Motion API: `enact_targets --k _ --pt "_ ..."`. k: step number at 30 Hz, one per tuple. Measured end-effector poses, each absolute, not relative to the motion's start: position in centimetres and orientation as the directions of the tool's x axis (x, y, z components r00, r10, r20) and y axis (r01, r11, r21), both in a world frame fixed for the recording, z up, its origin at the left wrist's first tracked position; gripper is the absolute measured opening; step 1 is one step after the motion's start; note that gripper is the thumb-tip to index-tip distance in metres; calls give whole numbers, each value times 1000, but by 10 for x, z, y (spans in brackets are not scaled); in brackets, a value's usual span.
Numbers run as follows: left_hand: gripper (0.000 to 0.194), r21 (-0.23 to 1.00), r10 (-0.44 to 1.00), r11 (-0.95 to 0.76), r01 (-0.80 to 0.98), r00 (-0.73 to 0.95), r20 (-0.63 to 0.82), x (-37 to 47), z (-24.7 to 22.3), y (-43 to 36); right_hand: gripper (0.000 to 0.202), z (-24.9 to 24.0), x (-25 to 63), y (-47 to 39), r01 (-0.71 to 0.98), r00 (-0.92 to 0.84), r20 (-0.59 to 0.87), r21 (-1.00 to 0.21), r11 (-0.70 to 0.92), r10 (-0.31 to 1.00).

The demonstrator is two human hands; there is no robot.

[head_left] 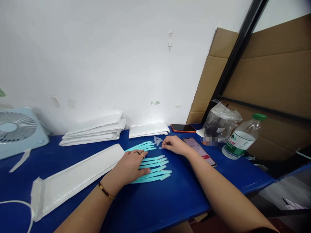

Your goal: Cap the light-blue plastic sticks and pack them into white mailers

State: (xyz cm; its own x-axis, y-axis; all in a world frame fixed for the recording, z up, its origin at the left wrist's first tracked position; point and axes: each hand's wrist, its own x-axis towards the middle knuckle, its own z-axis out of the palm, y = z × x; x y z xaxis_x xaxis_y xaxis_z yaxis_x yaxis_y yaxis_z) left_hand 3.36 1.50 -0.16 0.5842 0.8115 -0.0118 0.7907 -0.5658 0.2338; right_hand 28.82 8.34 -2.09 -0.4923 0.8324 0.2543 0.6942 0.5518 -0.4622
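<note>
White wall [97,48], blue counter [184,194]. Far left: fan [14,131], then a long white envelope [80,181] lying flat. Left hand [128,166] next, palm down over the turquoise razors [155,169], grip loose, fingers spread across the handles, forearm in from bottom left. Razors lie mid-counter in two fanned batches, blade ends pointing right. Should be light, fairly stiff plastic, a bit slick, might snap if bent; best held by the handle, off the blade end. Small clear caps [157,141] just past the back batch: likely near weightless, fingertips only. Right hand [176,145] beside them, knuckles up, fingers curled down, tips at one cap; can't tell if pinched or just touched. Phone [198,149] near right forearm, bottle [240,140] further right.
</note>
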Motion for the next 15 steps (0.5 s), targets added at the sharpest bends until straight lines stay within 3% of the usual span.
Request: enact_targets --k 3,11,15 --pt "64 230 807 -572 788 590 -14 34 -1 14 14 -20 291 83 694 -479 224 -495 523 849" --pt "64 216 794 -587 781 607 -35 34 1 14 13 -18 291 82 736 -445 280 -426 525 851" --pt "65 211 795 -587 782 606 -33 34 0 13 17 -18 293 82 701 -454 204 -519 489 867"
